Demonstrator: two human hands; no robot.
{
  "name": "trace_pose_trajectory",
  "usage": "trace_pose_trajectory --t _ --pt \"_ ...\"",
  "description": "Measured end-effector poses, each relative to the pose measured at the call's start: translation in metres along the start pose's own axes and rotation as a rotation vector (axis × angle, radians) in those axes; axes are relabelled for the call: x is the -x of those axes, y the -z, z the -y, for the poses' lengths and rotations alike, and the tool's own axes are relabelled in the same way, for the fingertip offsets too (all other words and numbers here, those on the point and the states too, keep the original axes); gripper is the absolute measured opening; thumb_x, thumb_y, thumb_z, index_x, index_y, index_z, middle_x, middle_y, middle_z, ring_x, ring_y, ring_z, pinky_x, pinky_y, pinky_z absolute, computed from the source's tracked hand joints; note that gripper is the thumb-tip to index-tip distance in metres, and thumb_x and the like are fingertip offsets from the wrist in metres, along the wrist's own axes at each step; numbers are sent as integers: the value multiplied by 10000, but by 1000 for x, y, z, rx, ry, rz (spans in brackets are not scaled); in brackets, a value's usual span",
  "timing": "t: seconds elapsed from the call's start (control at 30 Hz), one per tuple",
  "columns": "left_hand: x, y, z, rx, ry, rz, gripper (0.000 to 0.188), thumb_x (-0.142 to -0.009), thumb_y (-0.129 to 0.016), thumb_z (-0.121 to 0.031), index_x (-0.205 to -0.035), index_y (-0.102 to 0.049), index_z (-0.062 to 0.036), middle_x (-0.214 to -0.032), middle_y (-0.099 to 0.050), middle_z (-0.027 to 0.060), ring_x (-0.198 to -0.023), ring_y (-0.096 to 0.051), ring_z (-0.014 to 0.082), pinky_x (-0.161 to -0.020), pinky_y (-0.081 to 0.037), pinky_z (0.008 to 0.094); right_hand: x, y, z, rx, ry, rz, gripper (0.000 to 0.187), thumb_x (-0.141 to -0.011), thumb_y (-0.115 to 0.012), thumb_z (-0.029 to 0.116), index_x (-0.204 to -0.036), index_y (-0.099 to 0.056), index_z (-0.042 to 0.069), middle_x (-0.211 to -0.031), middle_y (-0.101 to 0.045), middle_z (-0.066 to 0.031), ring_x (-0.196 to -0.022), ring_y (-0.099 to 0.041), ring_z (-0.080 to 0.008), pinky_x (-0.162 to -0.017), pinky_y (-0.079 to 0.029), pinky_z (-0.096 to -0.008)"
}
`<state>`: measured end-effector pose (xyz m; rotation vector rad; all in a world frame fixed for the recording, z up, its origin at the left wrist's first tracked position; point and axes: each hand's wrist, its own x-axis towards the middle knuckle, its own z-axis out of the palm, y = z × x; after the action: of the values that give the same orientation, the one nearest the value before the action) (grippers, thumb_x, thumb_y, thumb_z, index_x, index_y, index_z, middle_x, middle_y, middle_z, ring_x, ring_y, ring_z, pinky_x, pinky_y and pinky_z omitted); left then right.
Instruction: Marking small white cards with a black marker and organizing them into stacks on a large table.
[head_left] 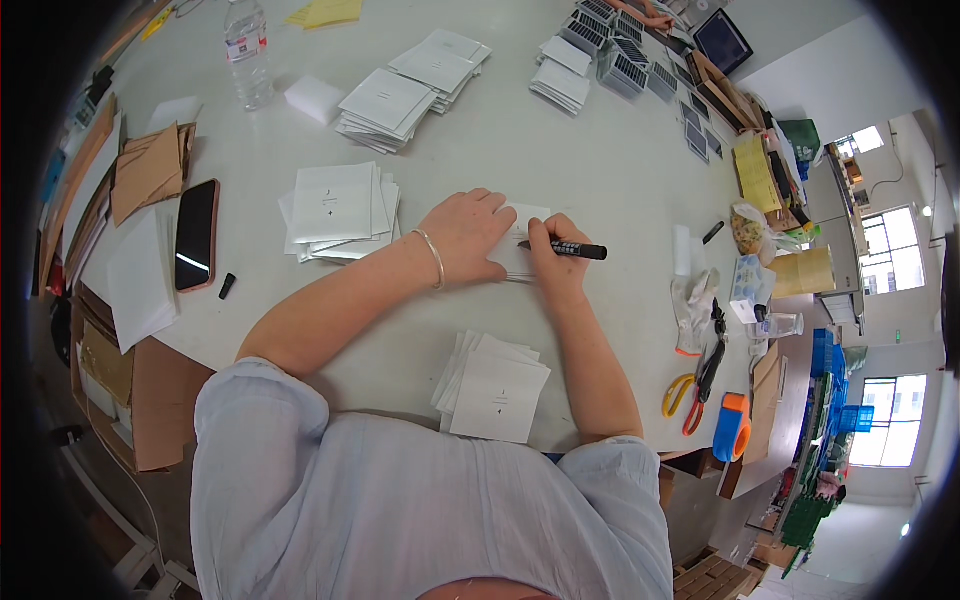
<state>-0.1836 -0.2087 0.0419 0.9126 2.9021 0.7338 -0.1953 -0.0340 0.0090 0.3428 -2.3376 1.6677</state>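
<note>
My right hand (562, 262) is closed round a black marker (582, 249), its tip over a small stack of white printed cards (524, 220). Fingers spread, my left hand (468, 236) lies flat on the left part of that same stack. A silver bangle circles my left wrist. To the left of my left hand is a loose pile of similar white cards (333, 205). Another fanned pile of cards (498, 392) lies close to my body, between my forearms. Part of the stack under my hands is hidden.
Farther off stand more card piles (388, 103) and a water bottle (247, 55). A phone (197, 236) and a black marker cap (227, 286) lie left. Gloves (694, 308), scissors (692, 392) and an orange-blue tape roll (732, 428) edge the right. Grey slotted pieces (625, 72) sit at the far right.
</note>
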Motion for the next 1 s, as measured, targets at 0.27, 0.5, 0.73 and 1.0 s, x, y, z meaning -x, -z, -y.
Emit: trace_pose_trajectory --t 0.27,0.5,0.73,1.0 --pt "2 1 -2 -1 -37 -61 525 -601 -764 -298 -947 -519 13 -1071 -527 177 -1048 -503 323 -916 -421 386 -4 8 4 -245 -94 -105 243 -815 -616 77 -616 -481 39 -582 -485 9 -529 -401 -53 -485 -336 -234" --pt "35 35 -49 -4 -247 152 504 -607 -755 -346 -905 -521 -14 -868 -545 131 -870 -547 299 -767 -455 387 -13 11 6 -362 -208 -177 260 -834 -618 141 -629 -476 67 -587 -462 23 -522 -411 -49 -485 -321 -221" --pt "38 39 -56 -2 -371 382 438 -668 -724 -399 -847 -547 -41 -836 -564 93 -824 -567 259 -713 -457 371 -11 -1 1 -120 -97 4 267 -825 -641 125 -633 -480 34 -570 -450 31 -546 -363 -45 -494 -320 -232" --pt "4 8 -4 -127 -8 -1 561 -637 -759 -352 -1000 -538 14 -1145 -518 181 -1119 -478 314 -923 -415 392 -10 -7 -3 43 -26 9 237 -810 -666 133 -653 -533 14 -562 -513 -5 -536 -422 -58 -490 -364 -241"
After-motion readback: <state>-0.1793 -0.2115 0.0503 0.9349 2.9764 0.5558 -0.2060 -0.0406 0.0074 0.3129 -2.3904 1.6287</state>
